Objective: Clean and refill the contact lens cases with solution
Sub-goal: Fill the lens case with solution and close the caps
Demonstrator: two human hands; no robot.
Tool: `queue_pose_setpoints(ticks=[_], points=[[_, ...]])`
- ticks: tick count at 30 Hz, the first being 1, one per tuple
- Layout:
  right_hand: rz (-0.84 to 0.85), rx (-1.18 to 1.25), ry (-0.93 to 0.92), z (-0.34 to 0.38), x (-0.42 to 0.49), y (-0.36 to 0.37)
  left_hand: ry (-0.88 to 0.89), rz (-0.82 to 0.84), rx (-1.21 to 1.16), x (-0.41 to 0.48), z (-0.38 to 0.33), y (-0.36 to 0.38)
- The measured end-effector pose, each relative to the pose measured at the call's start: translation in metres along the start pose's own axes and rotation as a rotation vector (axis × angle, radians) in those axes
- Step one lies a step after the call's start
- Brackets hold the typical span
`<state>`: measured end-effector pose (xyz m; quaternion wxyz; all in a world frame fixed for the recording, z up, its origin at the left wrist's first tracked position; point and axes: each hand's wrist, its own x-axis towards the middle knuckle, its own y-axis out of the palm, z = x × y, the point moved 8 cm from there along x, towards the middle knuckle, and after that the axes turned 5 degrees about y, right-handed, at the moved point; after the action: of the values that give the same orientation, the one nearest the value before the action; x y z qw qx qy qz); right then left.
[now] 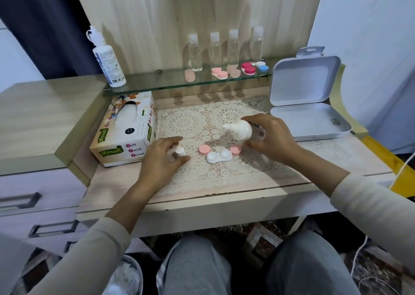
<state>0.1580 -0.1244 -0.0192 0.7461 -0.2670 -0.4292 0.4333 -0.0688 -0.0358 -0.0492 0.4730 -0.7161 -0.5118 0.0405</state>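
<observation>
Through the head camera I saw both hands working over the lace mat (186,124) on the desk. The right hand (267,137) held a pump bottle (243,130). Its fingers and thumb were curled tight around the clear body. The bottle lay almost sideways, with the white top and nozzle pointing to the left. The nozzle was near the open lens case (219,156) but did not touch it.

The white lens case lay on the mat between the two hands, both wells uncovered. One pink cap (204,149) lay just beside its left end. The other pink cap (235,150) lay just beside its right end, close under the right hand.

The left hand (161,157) was to the left of the case. Its thumb and fingers were bent around a small thing with a white cap (180,152). The picture was blurred there, so I could not tell what the thing was.

A tissue box (128,133) stood at the left edge of the mat. An open white box (305,106) stood at the right. On the glass shelf (157,81) behind were a solution bottle (109,63), four clear bottles (195,54) and more lens cases in pink (219,72), red (248,68) and blue (262,66).
</observation>
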Motion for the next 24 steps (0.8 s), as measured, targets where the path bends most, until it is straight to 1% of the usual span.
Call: queue_pose_setpoints(ticks=[3, 4, 6, 8, 11, 16, 24], points=[[-0.011, -0.039, -0.023, -0.003, 0.0, 0.001, 0.113, -0.132, 0.137, -0.002, -0.017, -0.006], [-0.01, -0.058, -0.03, -0.004, 0.001, 0.002, 0.145, -0.149, 0.139, -0.003, -0.025, -0.005], [-0.006, -0.093, -0.061, -0.004, 0.001, 0.004, 0.192, -0.105, 0.113, -0.005, -0.039, 0.004], [-0.005, -0.138, -0.112, -0.001, 0.0, 0.007, 0.182, -0.015, 0.097, -0.007, -0.045, 0.017], [-0.006, -0.216, -0.192, 0.007, -0.002, 0.012, 0.151, 0.024, 0.128, -0.009, -0.045, 0.03], [0.0, -0.272, -0.27, 0.017, -0.001, 0.013, 0.103, 0.013, 0.166, -0.009, -0.04, 0.036], [0.001, -0.379, -0.365, 0.023, 0.001, 0.022, 0.115, -0.022, 0.122, -0.011, -0.04, 0.037]])
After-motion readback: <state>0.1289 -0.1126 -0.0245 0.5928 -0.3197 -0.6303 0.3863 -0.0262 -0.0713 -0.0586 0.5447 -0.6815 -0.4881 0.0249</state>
